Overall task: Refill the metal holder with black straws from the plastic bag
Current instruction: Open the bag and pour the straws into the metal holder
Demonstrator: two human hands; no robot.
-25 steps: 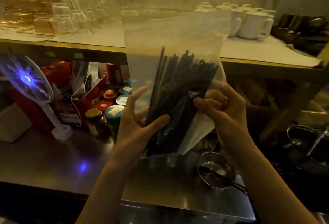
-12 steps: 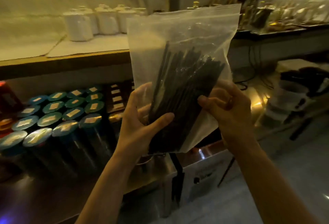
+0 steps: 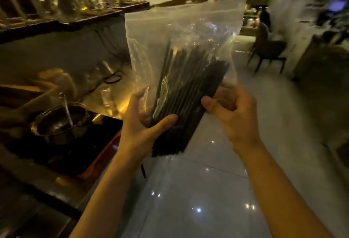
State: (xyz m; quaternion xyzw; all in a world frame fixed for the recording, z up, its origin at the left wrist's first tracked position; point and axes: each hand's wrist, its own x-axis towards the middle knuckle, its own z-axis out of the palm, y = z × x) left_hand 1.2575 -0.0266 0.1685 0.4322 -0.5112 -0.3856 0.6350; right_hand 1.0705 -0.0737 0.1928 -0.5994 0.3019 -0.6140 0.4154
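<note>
step: bring bag (image 3: 185, 26) to holder | left hand (image 3: 139, 124) grips bag round straws (image 3: 188, 86), 7 o'clock of bundle | right hand (image 3: 232, 116) pinches bag, 3 o'clock | holder not in view | advice: bag upright, support bundle base, open top only beside holder

1. Plastic bag (image 3: 181, 30): clear, crinkled, held upright in mid-air just right of the worktop (image 3: 47, 190) edge; upper part empty.
2. Black straws (image 3: 185, 94): dense bundle inside the bag's lower part, tops leaning away from the worktop.
3. Left hand (image 3: 139, 122) grips the bundle through the bag on the worktop side; right hand (image 3: 232, 116) on the far side.
</note>
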